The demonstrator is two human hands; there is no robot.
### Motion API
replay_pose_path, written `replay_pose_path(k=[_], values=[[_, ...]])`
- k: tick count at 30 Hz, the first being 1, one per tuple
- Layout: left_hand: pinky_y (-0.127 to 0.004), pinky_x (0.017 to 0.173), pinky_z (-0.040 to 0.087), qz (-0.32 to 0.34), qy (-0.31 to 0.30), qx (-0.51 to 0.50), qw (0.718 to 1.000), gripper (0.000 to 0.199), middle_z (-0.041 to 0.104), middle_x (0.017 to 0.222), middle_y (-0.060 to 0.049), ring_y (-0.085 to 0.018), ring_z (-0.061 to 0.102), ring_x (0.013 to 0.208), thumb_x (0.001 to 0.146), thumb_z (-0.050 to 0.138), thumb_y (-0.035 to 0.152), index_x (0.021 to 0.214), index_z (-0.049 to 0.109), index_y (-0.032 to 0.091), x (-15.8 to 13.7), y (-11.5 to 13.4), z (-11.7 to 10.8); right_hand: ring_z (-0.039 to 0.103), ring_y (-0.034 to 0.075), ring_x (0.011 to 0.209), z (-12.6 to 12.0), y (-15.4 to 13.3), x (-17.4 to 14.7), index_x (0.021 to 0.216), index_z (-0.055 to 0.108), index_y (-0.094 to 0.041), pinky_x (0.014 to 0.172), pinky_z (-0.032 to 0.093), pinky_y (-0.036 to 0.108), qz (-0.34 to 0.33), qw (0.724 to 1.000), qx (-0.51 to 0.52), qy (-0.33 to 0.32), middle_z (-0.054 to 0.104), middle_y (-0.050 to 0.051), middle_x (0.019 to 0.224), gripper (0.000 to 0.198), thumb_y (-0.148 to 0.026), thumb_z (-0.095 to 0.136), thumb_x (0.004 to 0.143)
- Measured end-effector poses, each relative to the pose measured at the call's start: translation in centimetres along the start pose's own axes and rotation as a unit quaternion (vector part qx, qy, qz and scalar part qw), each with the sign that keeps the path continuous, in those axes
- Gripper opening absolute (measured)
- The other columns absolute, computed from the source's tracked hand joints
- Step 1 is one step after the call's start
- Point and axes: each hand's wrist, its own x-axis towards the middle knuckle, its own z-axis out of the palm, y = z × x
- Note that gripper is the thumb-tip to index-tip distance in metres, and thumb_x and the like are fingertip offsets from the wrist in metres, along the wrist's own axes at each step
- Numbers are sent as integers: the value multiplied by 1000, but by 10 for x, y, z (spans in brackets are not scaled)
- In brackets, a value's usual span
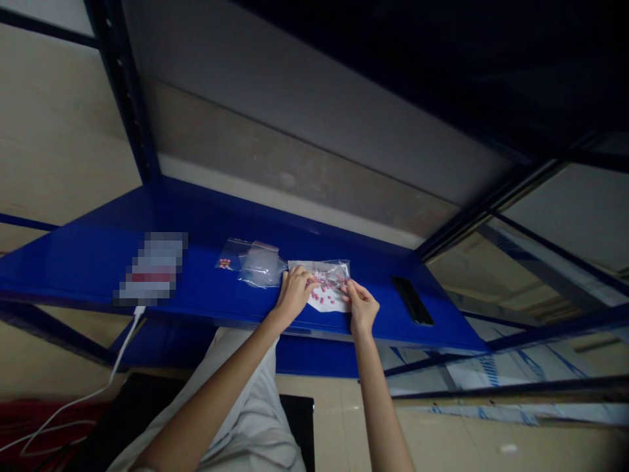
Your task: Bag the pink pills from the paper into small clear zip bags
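Note:
A small clear plastic bag [335, 271] lies between my hands, above a white sheet of paper [339, 305]. My left hand [295, 290] is closed, its fingertips pinching the bag's left side. At the other side my right hand [362, 308] pinches the bag's near right edge between thumb and fingers. Several small pink pieces, like tablets [317, 297], are scattered on the paper, and some show through or under the plastic. Left of my left hand is a stack of clear zip bags [263, 265]. Beside it a flat zip bag [236, 248] has several pink pieces in one corner.
All this lies on a blue metal shelf [206, 288]. A dark phone [413, 300] rests to the right. At the left is a blurred-out white object [152, 265] with a white cable [118, 360] hanging over the front edge. Blue uprights [130, 98] frame the shelf.

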Motion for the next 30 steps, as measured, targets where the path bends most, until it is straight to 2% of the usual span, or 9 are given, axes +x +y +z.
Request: replay_pose_path(k=[6, 13, 23, 30], values=[[-32, 78, 29, 6, -29, 1, 1000, 14, 58, 88, -2, -18, 49, 91, 79, 60, 31, 72, 63, 19, -2, 1, -2, 67, 22, 70, -3, 4, 2, 88, 70, -11, 48, 52, 24, -20, 1000, -15, 0, 72, 10, 81, 43, -41, 73, 58], [-33, 78, 30, 17, -12, 13, 1000, 13, 56, 90, -3, -20, 47, 92, 79, 60, 30, 72, 64, 20, -3, 1, -1, 67, 21, 73, -3, -1, -2, 102, 65, -10, 50, 53, 23, -13, 1000, -3, 0, 72, 8, 77, 57, -41, 76, 55], [-33, 77, 31, 11, 9, 29, 999, 18, 53, 92, -4, -20, 45, 92, 79, 58, 36, 72, 64, 20, -3, 2, -1, 67, 19, 67, -3, 2, 0, 95, 66, -9, 51, 53, 23, -3, 999, 5, 33, 71, 7, 72, 55, -41, 77, 51], [-33, 77, 30, 6, 1, 29, 1000, 15, 53, 91, -4, -21, 45, 91, 79, 59, 32, 73, 66, 20, -3, 3, -2, 66, 19, 73, -4, 0, 0, 103, 64, -11, 50, 50, 21, -10, 1000, -2, -3, 71, 9, 83, 56, -43, 73, 58]])
